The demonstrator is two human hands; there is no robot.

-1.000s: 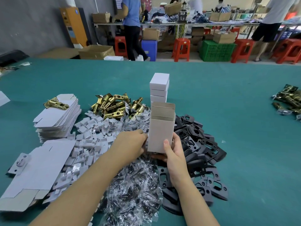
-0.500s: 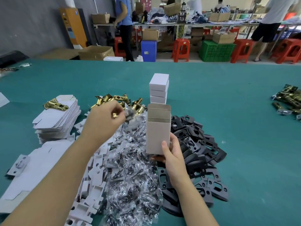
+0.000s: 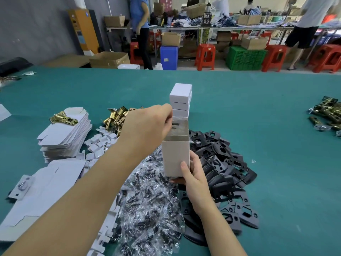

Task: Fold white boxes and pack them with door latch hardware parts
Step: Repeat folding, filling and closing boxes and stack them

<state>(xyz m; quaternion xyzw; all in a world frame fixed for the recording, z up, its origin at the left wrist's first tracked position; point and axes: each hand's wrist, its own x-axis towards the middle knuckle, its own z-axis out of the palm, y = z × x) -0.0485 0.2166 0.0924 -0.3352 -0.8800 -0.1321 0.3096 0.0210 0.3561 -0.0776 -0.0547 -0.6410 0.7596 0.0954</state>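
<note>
The counter is covered with green-blue felt and fills most of the frame. In the centre, the right hand holds an open white box upright, its grip closed around the lower part with the thumb on the front face. The left hand is above the open top of this box, and its grip pinches a small clear bag of screws at the opening. Just behind the box stands a stack of closed white boxes. At the left of the frame lie flat unfolded boxes with one brass latch on top, and behind the left hand is a pile of brass latches. Below the hands is a heap of bagged screws, and at its right a pile of black plates. More latches lie at the right edge. In the upper part of the frame the room shows red stools, a green crate, cardboard cartons and two persons standing at long tables.
</note>
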